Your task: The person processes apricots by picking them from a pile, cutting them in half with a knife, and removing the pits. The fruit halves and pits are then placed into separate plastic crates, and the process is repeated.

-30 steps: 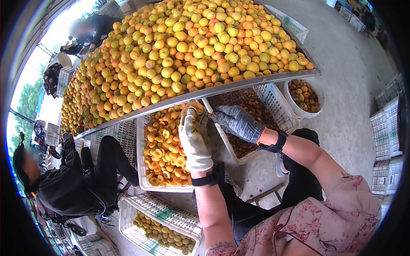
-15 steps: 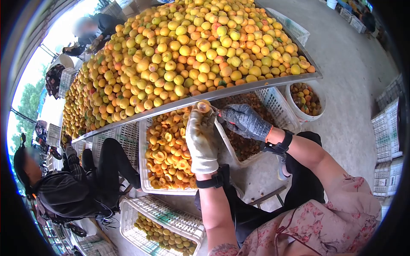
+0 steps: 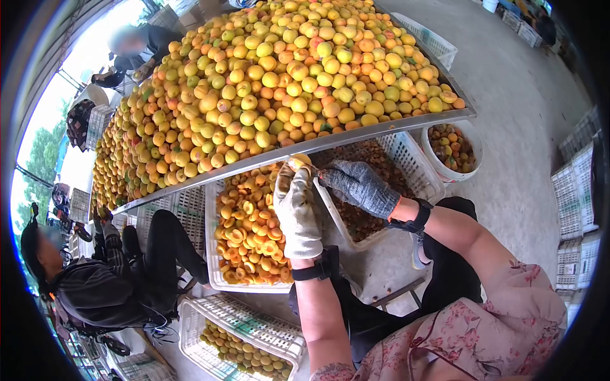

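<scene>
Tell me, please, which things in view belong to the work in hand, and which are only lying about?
In use:
- left hand, holding a fruit
- right hand, beside it
- table of whole fruit
- crate of fruit halves
- crate of brown pieces

Apparently only standing by:
- stacked crates at right
- bucket at top right

The left hand wears an off-white knit glove — smudged yellow-brown over the fingers and back — with a cleaner ribbed cuff. The right hand has a mottled grey knit glove, its cuff edged in orange. Black bands circle both wrists, left and right, each with a bulkier black part. The loose pale-pink top carries reddish flowers and dark-red piping — its sleeves short. Trousers are black; one light-coloured shoe shows.
</scene>
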The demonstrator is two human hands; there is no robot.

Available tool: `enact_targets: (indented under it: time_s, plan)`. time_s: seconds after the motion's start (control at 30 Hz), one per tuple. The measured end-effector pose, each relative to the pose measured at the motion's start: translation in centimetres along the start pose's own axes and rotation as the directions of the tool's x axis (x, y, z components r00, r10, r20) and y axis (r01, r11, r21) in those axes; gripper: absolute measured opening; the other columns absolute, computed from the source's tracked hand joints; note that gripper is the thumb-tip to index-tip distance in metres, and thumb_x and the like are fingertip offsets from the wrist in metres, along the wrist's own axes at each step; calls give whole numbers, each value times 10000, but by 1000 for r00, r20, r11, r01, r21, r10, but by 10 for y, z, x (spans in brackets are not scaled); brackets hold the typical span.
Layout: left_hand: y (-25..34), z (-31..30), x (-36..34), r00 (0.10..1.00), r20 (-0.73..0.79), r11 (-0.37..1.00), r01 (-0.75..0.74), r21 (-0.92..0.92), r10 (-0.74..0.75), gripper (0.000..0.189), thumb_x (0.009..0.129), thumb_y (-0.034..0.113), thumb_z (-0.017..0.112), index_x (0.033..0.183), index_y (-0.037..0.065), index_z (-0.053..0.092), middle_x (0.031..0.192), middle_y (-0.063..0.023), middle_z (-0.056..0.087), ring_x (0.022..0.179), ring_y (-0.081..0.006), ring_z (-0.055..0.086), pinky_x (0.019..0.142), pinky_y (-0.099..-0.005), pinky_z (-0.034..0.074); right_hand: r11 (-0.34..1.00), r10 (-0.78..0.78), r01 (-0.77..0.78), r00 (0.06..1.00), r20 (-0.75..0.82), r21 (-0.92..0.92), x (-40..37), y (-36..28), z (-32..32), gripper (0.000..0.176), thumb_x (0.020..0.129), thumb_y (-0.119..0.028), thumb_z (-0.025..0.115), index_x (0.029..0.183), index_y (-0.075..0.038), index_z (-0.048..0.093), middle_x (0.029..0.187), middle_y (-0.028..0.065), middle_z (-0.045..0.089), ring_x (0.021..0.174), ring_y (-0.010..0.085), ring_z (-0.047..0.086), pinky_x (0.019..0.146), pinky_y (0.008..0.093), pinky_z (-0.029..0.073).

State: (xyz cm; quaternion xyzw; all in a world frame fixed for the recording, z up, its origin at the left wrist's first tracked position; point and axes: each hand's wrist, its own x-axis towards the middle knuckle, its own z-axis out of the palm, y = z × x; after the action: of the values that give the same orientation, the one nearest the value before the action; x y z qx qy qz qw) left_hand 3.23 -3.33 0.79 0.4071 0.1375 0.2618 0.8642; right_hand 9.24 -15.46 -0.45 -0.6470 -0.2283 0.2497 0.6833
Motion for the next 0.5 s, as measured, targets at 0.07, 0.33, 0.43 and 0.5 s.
enact_targets:
  time_s: [0.07, 0.33, 0.43, 0.5]
  plan:
    - [-4, 7, 1, 998, -9, 997, -70, -14, 70, 287, 914, 46, 552, 1195, -16, 553, 1029, -72, 634, 916, -128, 603, 832, -241, 483, 998, -64, 64, 998, -2, 24, 3, 8, 0, 274, 934, -261, 580, 986, 1, 640, 678, 57, 606, 591, 129, 554, 543, 294, 440]
    - [-23, -6, 11, 998, 57, 961, 14, -277, 2, 347, 990, 344, 447, 1008, 25, 584, 926, -96, 638, 852, -209, 606, 801, -350, 498, 736, -533, 449, 845, -25, -507, 2, 21, 3, 253, 893, -240, 618, 947, 6, 636, 835, 204, 647, 776, 380, 622, 627, 413, 480]
    - [-14, -11, 17, 992, 126, 901, 82, -426, -30, 357, 995, 352, 423, 1025, 32, 579, 991, -115, 638, 945, -237, 614, 908, -378, 485, 722, -513, 429, 858, -4, -543, -8, 27, 0, 266, 892, -257, 620, 947, 3, 637, 812, 197, 642, 770, 375, 620, 637, 410, 482]
    - [-6, -4, 15, 998, 50, 899, 62, -434, -45, 296, 1005, 305, 406, 907, 58, 538, 885, -58, 575, 853, -214, 571, 868, -367, 474, 697, -495, 446, 866, 73, -562, -13, 25, -4, 271, 887, -256, 626, 945, 9, 634, 826, 201, 634, 776, 383, 608, 635, 415, 485]
